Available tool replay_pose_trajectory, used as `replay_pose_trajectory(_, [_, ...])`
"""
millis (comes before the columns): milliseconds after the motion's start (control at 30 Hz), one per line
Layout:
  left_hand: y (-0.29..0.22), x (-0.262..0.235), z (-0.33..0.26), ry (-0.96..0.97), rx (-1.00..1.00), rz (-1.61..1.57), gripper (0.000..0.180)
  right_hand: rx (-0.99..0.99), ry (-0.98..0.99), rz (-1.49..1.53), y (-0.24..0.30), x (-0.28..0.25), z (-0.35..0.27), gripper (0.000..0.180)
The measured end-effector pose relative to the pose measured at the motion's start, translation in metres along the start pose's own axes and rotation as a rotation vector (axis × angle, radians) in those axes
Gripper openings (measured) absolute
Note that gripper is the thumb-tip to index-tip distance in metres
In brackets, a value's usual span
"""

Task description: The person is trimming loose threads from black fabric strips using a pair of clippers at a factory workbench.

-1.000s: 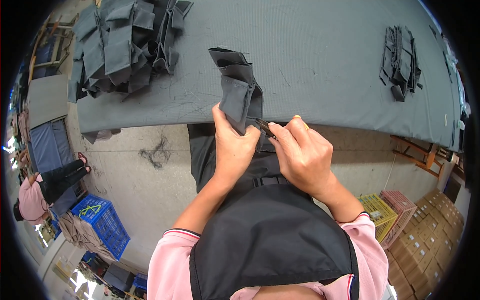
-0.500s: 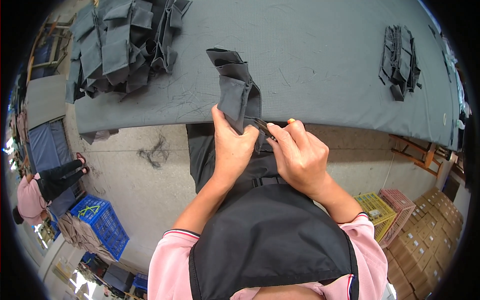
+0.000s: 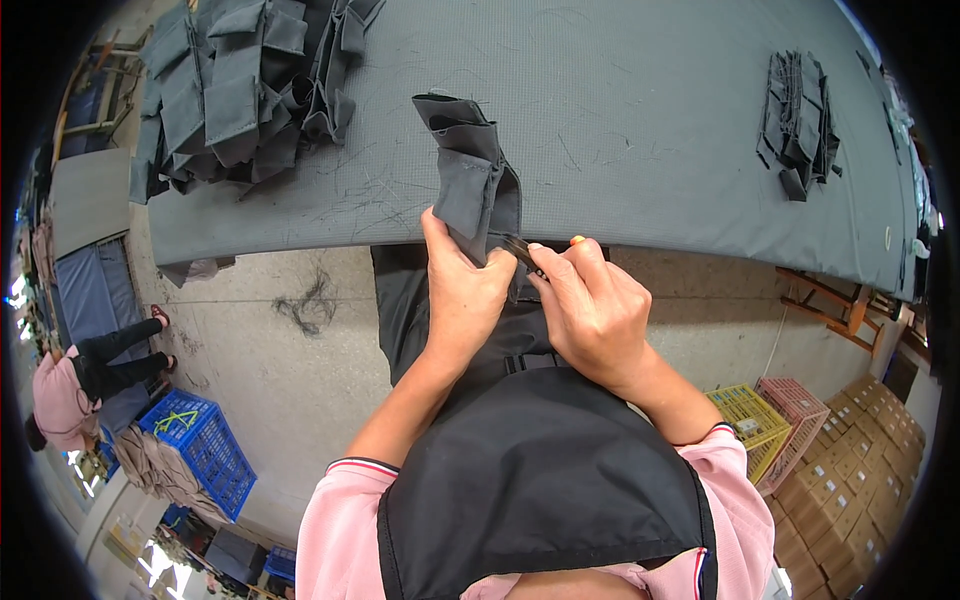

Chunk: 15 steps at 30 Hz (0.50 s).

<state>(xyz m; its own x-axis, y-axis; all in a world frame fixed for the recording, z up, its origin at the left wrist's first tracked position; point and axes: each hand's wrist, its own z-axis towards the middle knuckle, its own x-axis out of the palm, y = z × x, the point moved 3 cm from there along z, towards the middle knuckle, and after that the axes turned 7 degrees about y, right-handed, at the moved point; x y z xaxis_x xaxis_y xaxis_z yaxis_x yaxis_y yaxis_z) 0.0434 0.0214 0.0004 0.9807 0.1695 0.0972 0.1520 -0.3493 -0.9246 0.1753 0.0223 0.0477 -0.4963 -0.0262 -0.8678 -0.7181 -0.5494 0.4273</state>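
My left hand [image 3: 466, 298] grips the lower end of a dark grey sewn fabric piece [image 3: 464, 195] with folded, pocket-like layers. Its upper end leans over the front edge of the table and rises away from me. In my right hand [image 3: 600, 315] is a pair of small dark thread snips [image 3: 521, 252], fingers closed round it. The tips of the snips meet the fabric's right edge, close to my left thumb. Whether the blades are apart cannot be made out.
Across the grey-covered table [image 3: 640, 120] lie loose thread ends. A large heap of similar fabric pieces [image 3: 230, 100] sits at its left, a smaller stack [image 3: 800, 125] at its right. Blue crate [image 3: 205, 455], yellow crate [image 3: 750, 425] and cartons [image 3: 850, 480] stand on the floor; a person [image 3: 75, 395] is far left.
My right hand and the snips have shifted slightly left, closer to my left thumb. The fabric piece and my left hand are nearly unmoved. At far left, the person's legs have shifted.
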Motion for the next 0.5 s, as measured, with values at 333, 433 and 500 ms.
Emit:
replay_pose_trajectory(333, [-0.0007,0.0016,-0.0013,-0.001,-0.007,0.0,0.043,0.011,0.004,-0.028,0.0,0.0011,-0.0018,0.037])
replay_pose_trajectory(433, [-0.002,0.0027,-0.0022,0.003,-0.028,-0.003,0.043,-0.026,-0.018,-0.05,-0.0012,0.0019,-0.0016,0.025])
replay_pose_trajectory(500, [-0.0012,0.0026,-0.0021,-0.005,-0.014,0.007,0.042,0.002,0.001,-0.043,-0.0002,-0.0001,-0.0018,0.03])
